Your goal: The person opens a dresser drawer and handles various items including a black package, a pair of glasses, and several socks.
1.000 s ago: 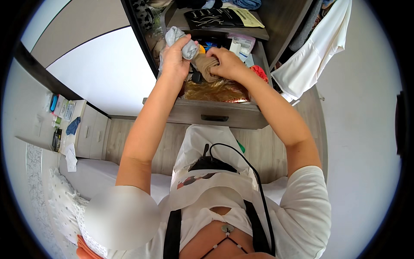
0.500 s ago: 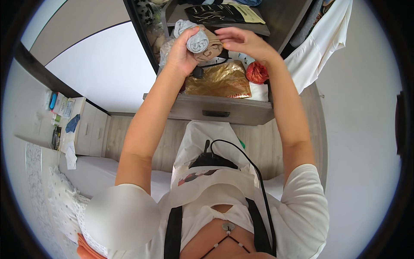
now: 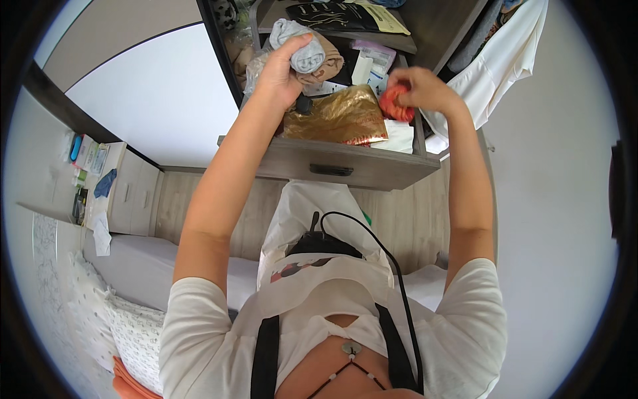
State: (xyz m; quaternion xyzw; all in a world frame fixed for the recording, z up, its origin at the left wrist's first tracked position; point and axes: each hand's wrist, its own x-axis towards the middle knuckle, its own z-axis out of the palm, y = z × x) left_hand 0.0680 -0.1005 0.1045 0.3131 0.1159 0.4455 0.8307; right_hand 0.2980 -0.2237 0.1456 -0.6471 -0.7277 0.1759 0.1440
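Note:
My left hand (image 3: 282,76) is closed round a rolled light-grey cloth (image 3: 307,56) and a rolled tan patterned cloth (image 3: 330,61) pressed against it, above the left part of an open drawer (image 3: 286,151). At the drawer's right side, the bent fingers of my right hand (image 3: 425,90) grip a crumpled red bundle (image 3: 392,108); its kind I cannot make out. Between the hands a shiny gold bag (image 3: 339,116) lies in the drawer, with a white packet (image 3: 397,137) at its right corner.
A shelf with a black flat package (image 3: 345,16) sits above the drawer's back. White clothing (image 3: 492,83) hangs at the right. A sliding door panel (image 3: 153,93) stands on the left, and a black cable (image 3: 392,256) runs down my front.
My right hand has left the tan cloth, moved right and down, and taken hold of the red bundle. The left hand still holds both rolled cloths, and a lilac-edged packet now shows behind.

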